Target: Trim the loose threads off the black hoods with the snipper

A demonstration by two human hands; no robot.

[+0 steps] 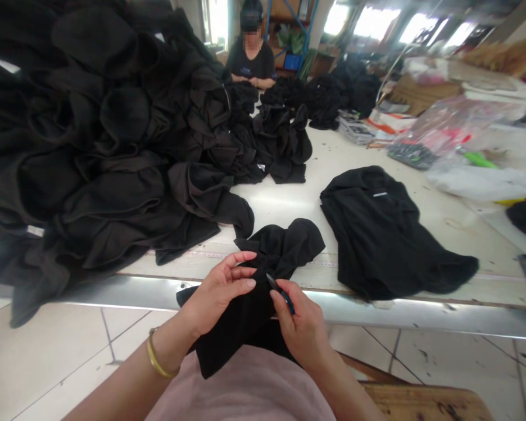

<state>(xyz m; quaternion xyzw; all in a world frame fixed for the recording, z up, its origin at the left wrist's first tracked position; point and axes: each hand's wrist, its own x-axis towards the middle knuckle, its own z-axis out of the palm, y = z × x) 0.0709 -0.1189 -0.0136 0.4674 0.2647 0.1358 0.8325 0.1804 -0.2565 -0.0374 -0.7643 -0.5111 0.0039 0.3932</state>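
while both my hands meet at the near table edge: the black garment [241, 318] lies between them, its far end bunched on the table [284, 204], its near part hanging over the rim towards the pale pink clothing [245, 386] on my lap.
left hand: my left hand [221, 289] comes in from the left, forefinger apart from thumb, tips against the gathered cloth; whether thumb and middle finger pinch a fold, i cannot tell.
right hand: my right hand [304, 321] is closed around a small cutter [272, 283], dark blade pointing far and left, tip at the cloth, just beside my left fingertips.
cloth, handling: judged light, soft and limp; it should fold under its own weight, not slippery, sturdy except near a blade.
where to hold: best judged a flat pinch close to the blade tip, fingertips out of its line; the hanging part could drag on a loose grip.
left pile: a large heap of black garments [114, 128] covers the left side, near to far.
right side: another black garment [377, 234] lies apart on the table; plastic bags [460, 140] lie far right.
far side: a co-worker [252, 61] sits with hands at dark cloth.
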